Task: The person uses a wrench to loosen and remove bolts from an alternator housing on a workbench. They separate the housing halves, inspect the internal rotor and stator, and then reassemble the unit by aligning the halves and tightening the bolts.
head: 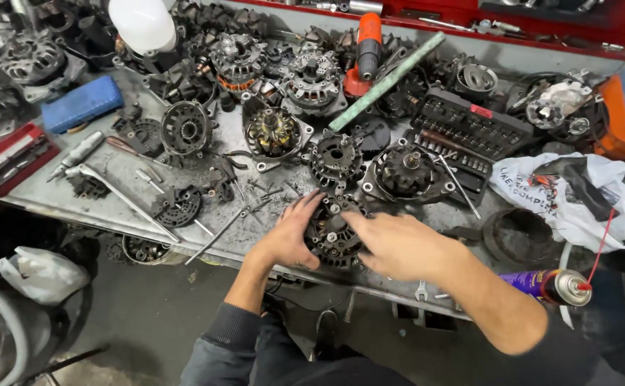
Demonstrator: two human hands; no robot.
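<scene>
At 9 o'clock of the dark alternator housing, the left hand cups its side with fingers spread. The housing sits at the workbench front edge. At 3 o'clock, the right hand lies on it, fingers loosely open.
</scene>
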